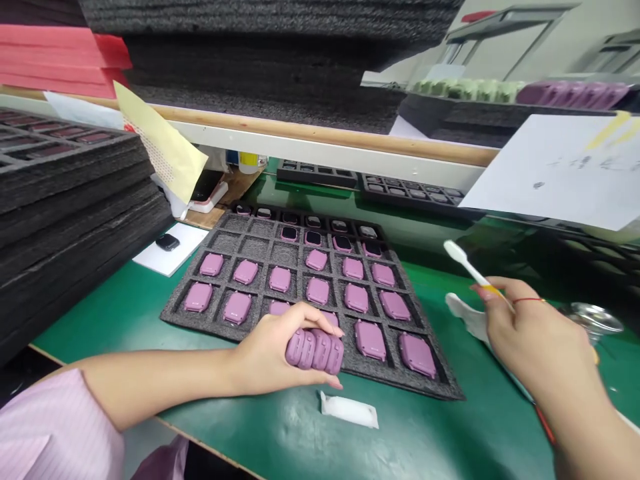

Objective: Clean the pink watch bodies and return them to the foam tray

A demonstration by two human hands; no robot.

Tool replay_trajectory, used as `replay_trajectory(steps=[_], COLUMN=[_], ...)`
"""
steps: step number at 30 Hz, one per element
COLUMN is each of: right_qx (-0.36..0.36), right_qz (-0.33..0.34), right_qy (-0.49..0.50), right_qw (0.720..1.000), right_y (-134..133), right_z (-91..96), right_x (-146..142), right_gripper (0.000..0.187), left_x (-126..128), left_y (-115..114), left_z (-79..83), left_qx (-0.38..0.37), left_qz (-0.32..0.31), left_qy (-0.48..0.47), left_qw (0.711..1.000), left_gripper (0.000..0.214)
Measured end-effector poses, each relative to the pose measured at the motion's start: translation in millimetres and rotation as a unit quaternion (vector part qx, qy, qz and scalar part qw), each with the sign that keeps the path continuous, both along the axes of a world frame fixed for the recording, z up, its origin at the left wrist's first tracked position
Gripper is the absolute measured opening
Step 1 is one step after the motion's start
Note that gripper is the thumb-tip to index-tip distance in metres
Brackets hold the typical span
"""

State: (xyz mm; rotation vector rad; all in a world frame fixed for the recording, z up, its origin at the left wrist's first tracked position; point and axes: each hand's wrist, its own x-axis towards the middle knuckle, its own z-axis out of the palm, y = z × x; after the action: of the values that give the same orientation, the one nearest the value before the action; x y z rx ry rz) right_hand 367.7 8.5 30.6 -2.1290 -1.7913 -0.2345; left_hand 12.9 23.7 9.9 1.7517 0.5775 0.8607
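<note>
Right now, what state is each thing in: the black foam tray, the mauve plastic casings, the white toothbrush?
Black foam tray, lying flat, cells mostly filled.
Mauve plastic casings, lying in cells, rear rows dark side up.
Left hand, gripping several casings.
White toothbrush, raised in right hand.

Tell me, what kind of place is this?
It looks like a small factory workshop. Rows of purple watch cases sit in a black foam tray on a green workbench mat, and stacks of foam trays stand beside it.

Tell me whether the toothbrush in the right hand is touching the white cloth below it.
Apart. The head view shows the toothbrush held up in the right hand, its white head clear of the white cloth, with green mat showing between.
</note>
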Motion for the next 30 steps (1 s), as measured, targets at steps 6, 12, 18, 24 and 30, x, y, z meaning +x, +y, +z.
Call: replay_trajectory(steps=[6,12,18,24,30], right_qx=[0.114,0.160,0.151,0.147,0.125], right_qz=[0.253,0.266,0.275,0.187,0.160], right_qy=[0.001,-0.135,-0.098,-0.111,-0.092], right_qw=[0.961,0.941,0.944,0.965,0.975], right_y=[-31,-32,-33,-35,-27], right_z=[9.0,12.4,14.5,12.6,5.8], right_x=[-97,-116,-113,-116,-96], right_gripper=[0.052,0.064,0.063,0.060,0.062], left_x=[0,2,3,3,2], left_y=[-1,1,0,0,-1], left_z=[2.4,0.9,0.7,1.3,5.4], left_qx=[-0.014,-0.033,-0.041,-0.038,-0.036], left_qz=[0.011,0.021,0.018,0.024,0.029], left_qy=[0.012,0.031,0.040,0.052,0.041], left_qw=[1.000,0.999,0.998,0.998,0.998], left_gripper=[0.050,0.051,0.051,0.051,0.051])
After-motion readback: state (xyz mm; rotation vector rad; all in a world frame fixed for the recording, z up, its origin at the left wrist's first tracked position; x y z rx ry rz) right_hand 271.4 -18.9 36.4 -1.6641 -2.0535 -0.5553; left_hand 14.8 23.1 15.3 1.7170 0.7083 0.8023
